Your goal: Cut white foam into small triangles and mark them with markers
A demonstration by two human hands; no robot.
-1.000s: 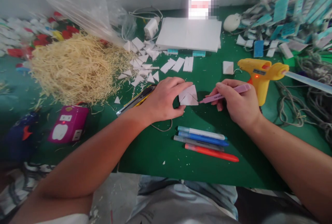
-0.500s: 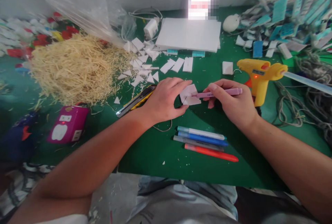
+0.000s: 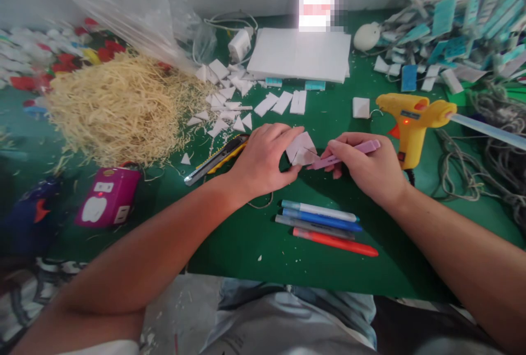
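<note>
Between the thumb and fingers of my left hand [image 3: 271, 158] is a small pale foam piece [image 3: 301, 148] with dark lines on it. My right hand [image 3: 361, 163] grips a pink marker [image 3: 349, 154], its tip close to the lower right edge of that piece; whether it touches I cannot tell. Below my hands lie capped markers: a teal-and-white one [image 3: 320, 211], a blue one [image 3: 322, 219], a grey one [image 3: 314, 226] and a red one [image 3: 335, 241]. By my left wrist rests a yellow-and-black utility knife [image 3: 217, 159].
A yellow glue gun [image 3: 413, 125] with a lit orange light stands right of my right hand. White foam scraps [image 3: 222, 97], a straw heap [image 3: 119, 108] and a magenta power adapter [image 3: 109, 197] are on the left. Foam sheets [image 3: 299, 53] lie behind; teal offcuts [image 3: 456, 32] pile at back right.
The pink marker's tip has shifted down to the foam piece's lower right edge, and the marker now slants more. The foam piece has turned slightly in my left hand.
</note>
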